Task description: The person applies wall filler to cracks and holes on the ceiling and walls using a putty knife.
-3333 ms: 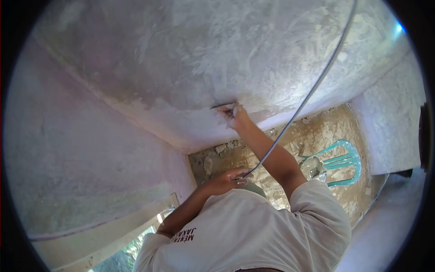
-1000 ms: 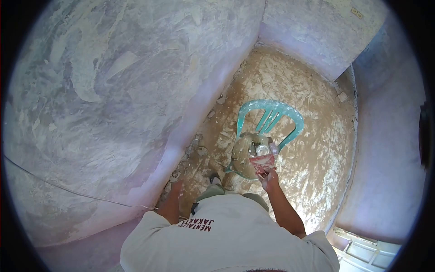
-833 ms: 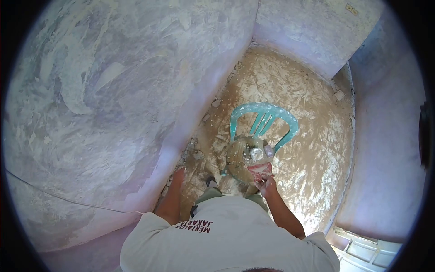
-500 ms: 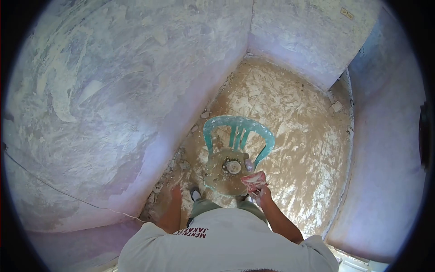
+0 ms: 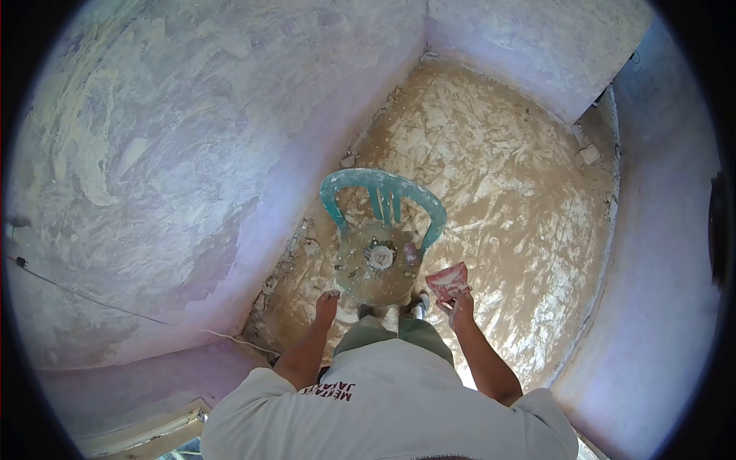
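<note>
My right hand (image 5: 460, 310) grips the lower edge of a flat red spreader plate (image 5: 448, 282) streaked with whitish paste, held out to the right of the chair. My left hand (image 5: 327, 305) hangs at the chair's near left side, its fingers curled; whatever they may hold is hidden. Between my hands and a little ahead stands a green plastic chair (image 5: 434, 201), spattered with white. On its dirty seat sit a round whitish container (image 5: 380, 257) and, to the right of that, a small purplish object (image 5: 410, 253).
A patchy, plaster-smeared wall (image 5: 176, 169) rises on the left, with rubble (image 5: 310, 247) along its foot. A cable (image 5: 146, 313) runs low across it. The brown floor (image 5: 521, 230) is streaked white. Another wall (image 5: 659, 253) stands on the right.
My left hand has come up from low by the wall to beside the chair. My right hand has moved the red plate away from the seat to the right. The view has shifted.
</note>
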`<state>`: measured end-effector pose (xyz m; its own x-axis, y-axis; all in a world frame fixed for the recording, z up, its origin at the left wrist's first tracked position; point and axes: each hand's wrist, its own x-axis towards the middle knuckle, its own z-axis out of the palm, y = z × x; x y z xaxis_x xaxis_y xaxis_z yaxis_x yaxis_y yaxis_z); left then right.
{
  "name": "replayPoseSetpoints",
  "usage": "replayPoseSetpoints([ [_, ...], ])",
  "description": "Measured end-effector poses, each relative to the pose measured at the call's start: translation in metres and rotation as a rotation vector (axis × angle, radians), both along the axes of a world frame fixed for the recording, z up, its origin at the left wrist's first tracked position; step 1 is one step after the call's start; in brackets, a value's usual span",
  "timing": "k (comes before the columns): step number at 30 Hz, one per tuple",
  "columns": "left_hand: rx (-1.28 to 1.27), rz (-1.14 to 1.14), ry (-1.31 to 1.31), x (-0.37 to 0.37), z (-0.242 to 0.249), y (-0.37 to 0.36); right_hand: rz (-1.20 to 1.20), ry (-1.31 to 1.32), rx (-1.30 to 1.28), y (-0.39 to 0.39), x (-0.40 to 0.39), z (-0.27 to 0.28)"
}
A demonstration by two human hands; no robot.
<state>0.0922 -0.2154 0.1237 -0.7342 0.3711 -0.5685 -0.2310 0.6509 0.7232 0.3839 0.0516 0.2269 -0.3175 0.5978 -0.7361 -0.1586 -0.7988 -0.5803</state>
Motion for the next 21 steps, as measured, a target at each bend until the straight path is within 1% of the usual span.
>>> replayPoseSetpoints([
  [1,-0.048,-0.075,0.065,-0.004,0.006,0.01,0.015,0.0,-0.024,-0.002,-0.004,-0.002],
  [3,0.003,-0.07,0.126,-0.007,0.021,0.036,0.034,0.008,-0.054,-0.006,-0.012,-0.009],
  [5,0.136,-0.041,0.127,-0.015,-0.004,0.049,0.062,-0.018,-0.091,-0.01,-0.022,-0.015],
  [7,0.057,-0.112,0.197,-0.023,-0.019,0.066,0.066,-0.051,-0.115,-0.012,-0.031,-0.027],
  [9,0.026,-0.133,0.154,-0.031,-0.041,0.078,0.06,-0.037,-0.098,-0.013,-0.04,-0.035],
  [11,0.042,-0.126,0.171,-0.029,-0.03,0.105,0.013,-0.06,-0.103,-0.011,-0.051,-0.039],
  [13,-0.051,-0.134,0.079,-0.035,-0.057,0.116,-0.059,-0.08,-0.096,-0.012,-0.061,-0.046],
  [14,-0.006,-0.132,0.097,-0.038,-0.085,0.119,-0.085,-0.078,-0.097,-0.012,-0.065,-0.053],
  [15,0.037,-0.128,0.114,-0.038,-0.124,0.114,-0.108,-0.076,-0.1,-0.015,-0.066,-0.059],
  [16,0.081,-0.123,0.136,-0.039,-0.133,0.118,-0.113,-0.093,-0.116,-0.016,-0.069,-0.066],
  [17,0.024,-0.186,0.196,-0.04,-0.141,0.12,-0.118,-0.106,-0.131,-0.017,-0.073,-0.072],
  [19,-0.089,-0.315,0.317,-0.041,-0.097,0.147,-0.128,-0.13,-0.151,-0.024,-0.078,-0.081],
  [21,-0.098,-0.377,0.368,-0.043,-0.098,0.158,-0.138,-0.15,-0.156,-0.028,-0.085,-0.085],
])
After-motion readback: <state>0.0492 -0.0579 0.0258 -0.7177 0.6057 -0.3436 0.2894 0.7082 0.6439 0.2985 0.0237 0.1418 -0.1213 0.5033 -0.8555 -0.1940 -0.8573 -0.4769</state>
